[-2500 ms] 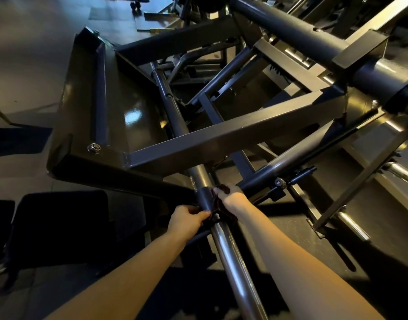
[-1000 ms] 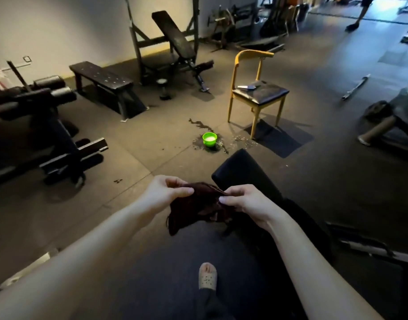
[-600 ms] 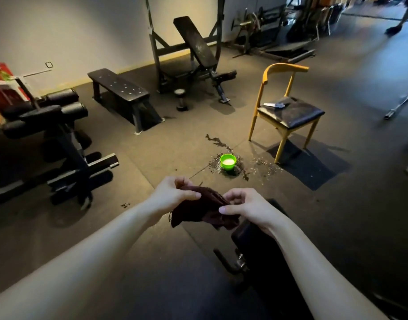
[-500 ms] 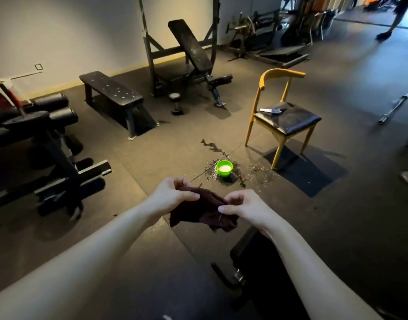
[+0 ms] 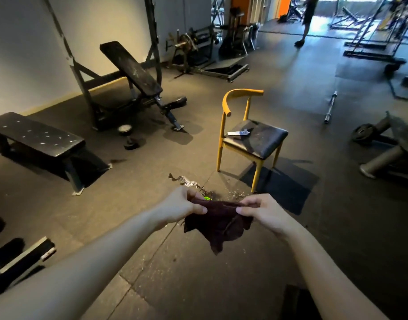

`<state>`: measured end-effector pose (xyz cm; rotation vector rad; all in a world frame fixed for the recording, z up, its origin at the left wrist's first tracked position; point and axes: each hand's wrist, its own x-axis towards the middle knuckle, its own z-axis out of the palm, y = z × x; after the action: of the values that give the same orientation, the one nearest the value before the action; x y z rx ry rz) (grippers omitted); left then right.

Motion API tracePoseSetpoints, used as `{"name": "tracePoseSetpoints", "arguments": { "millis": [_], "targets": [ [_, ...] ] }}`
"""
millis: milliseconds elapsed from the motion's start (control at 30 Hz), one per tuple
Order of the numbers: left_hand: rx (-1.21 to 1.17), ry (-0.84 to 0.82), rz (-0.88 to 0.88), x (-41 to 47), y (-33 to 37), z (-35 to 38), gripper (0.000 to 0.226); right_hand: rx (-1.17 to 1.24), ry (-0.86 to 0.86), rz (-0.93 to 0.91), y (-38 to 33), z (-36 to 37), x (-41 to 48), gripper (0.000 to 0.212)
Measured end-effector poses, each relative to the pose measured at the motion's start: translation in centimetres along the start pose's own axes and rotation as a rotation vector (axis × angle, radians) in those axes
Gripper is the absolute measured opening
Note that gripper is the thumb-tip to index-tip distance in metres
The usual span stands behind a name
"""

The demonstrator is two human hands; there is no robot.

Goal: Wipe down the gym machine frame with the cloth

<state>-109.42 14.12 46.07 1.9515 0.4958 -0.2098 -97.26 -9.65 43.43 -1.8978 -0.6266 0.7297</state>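
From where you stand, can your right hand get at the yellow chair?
Probably not yet: the right hand pinches the cloth with the left hand, and the chair stands beyond the wet patch. Nothing blocks the way; stepping closer should do.

One view only: head cam, wide-angle, at the wearer's head ht, faced fwd & down over the gym floor (image 5: pixel 337 227). Forearms entered from the bottom edge. Left hand (image 5: pixel 182 207) & right hand (image 5: pixel 259 211) sat close, lower centre, cloth (image 5: pixel 218 225) betw. them. Yellow chair (image 5: pixel 263 139) stood mid-distance beyond the hands. Flat bench (image 5: pixel 36 137) lay to the left, incline bench (image 5: pixel 131 68) further back. Room's far end showed top right.
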Motion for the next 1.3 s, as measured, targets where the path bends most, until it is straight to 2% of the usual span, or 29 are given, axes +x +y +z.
{"name": "tracePoseSetpoints", "arguments": {
  "millis": [200, 333, 500, 633, 800, 900, 1133, 1233, 1300],
  "targets": [
    [-0.036, -0.062, 0.045, 11.2, 2.7, -2.9, 0.028, 0.028, 0.092, 0.029, -0.1, -5.1, 8.2, 0.010],
    [-0.120, -0.030, 0.063, 19.3, 5.1, -3.4, 0.019, 0.048, 0.064, 0.092, 1.5, -10.3, 14.8, 0.018],
    [-0.110, -0.046, 0.035, 32.2, 8.7, -2.6, 0.015, 0.057, 0.181, 0.166, 4.8, -18.2, 25.6, 0.019],
    [-0.096, -0.066, 0.010, 41.3, 11.5, -0.7, 0.024, 0.033, 0.271, 0.224, 6.9, -24.0, 32.7, 0.011],
    [-0.100, -0.095, 0.005, 52.4, 12.9, 1.6, 0.024, 0.009, 0.372, 0.259, 9.5, -31.1, 40.8, 0.013],
    [-0.152, -0.103, -0.031, 58.8, 13.6, 2.9, 0.011, -0.023, 0.365, 0.272, 11.4, -34.8, 45.6, 0.016],
    [-0.270, -0.098, -0.221, 73.3, 13.8, 6.5, 0.013, -0.106, 0.305, 0.347, 16.2, -43.1, 56.9, 0.011],
    [-0.298, -0.099, -0.322, 78.5, 13.7, 8.5, 0.019, -0.117, 0.209, 0.386, 18.4, -46.4, 61.7, 0.017],
    [-0.313, -0.092, -0.376, 81.6, 13.8, 9.7, 0.019, -0.149, 0.166, 0.406, 19.8, -48.4, 65.0, 0.014]
  ]
}}
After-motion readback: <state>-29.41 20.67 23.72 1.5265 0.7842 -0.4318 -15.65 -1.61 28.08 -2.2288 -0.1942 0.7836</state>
